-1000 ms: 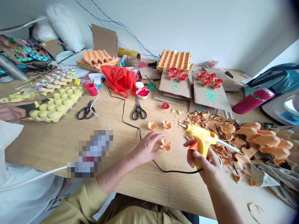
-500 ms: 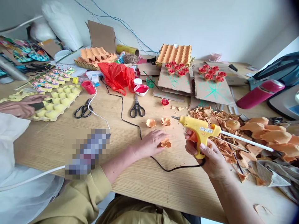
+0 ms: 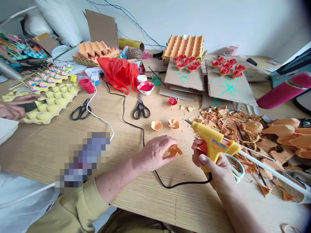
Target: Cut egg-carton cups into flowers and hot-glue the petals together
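Observation:
Between the thumb and fingers of my left hand [image 3: 157, 152] is an orange egg-carton flower [image 3: 174, 150], tilted at the table's front middle. My right hand [image 3: 216, 168] is wrapped round the handle of a yellow hot glue gun [image 3: 212, 139]. Its nozzle points left and a long white glue stick [image 3: 274, 170] sticks out of its back. Two more orange flower cups, one on the left [image 3: 156, 125] and one on the right [image 3: 173, 123], stand just beyond my left hand. Behind them lies a red painted flower [image 3: 172, 101].
Black scissors [image 3: 141, 108] lie left of the cups. Orange carton scraps [image 3: 223, 129] heap up at right, near a pink bottle [image 3: 284, 90]. Red flowers stand on cardboard sheets [image 3: 186, 79] behind. Another person's hand [image 3: 14, 108] is at a yellow egg tray [image 3: 53, 103] on the left.
My left hand has taken hold of the orange flower and tipped it up off the table. The glue gun has turned, its back end swinging down and its nozzle shifting slightly right.

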The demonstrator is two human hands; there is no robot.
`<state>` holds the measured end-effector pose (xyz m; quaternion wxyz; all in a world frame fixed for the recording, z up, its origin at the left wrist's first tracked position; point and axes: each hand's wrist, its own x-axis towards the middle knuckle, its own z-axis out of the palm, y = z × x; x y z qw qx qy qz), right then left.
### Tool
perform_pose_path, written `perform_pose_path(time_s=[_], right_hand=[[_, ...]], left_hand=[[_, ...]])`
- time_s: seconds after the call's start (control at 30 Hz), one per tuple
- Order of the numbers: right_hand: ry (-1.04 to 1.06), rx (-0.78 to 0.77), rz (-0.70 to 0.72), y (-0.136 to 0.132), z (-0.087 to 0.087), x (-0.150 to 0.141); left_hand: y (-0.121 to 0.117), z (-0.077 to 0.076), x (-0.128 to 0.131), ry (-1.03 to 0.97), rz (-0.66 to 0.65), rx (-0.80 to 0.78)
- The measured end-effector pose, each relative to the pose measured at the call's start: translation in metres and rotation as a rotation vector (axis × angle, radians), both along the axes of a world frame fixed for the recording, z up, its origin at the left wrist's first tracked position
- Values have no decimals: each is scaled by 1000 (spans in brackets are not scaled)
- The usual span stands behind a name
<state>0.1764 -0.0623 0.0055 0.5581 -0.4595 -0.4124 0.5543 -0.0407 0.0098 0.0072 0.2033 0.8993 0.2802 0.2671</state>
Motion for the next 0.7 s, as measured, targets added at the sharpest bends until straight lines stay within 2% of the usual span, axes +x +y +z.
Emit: perform_pose_path(time_s=[0.1,0.2,0.47,0.7], right_hand=[[-50,-53,50,-2,-5,-2],[-143,-36,61,-2,-11,-5],[-248,14,8,2,-15,-18],[-188,-46,19,4,-12,-27]], left_hand=[[-1,0,1,37,-9,34],[-2,-2,2,45,5,20],[-8,-1,8,-159,114,-369],[-13,-4,14,-186,110,-420]])
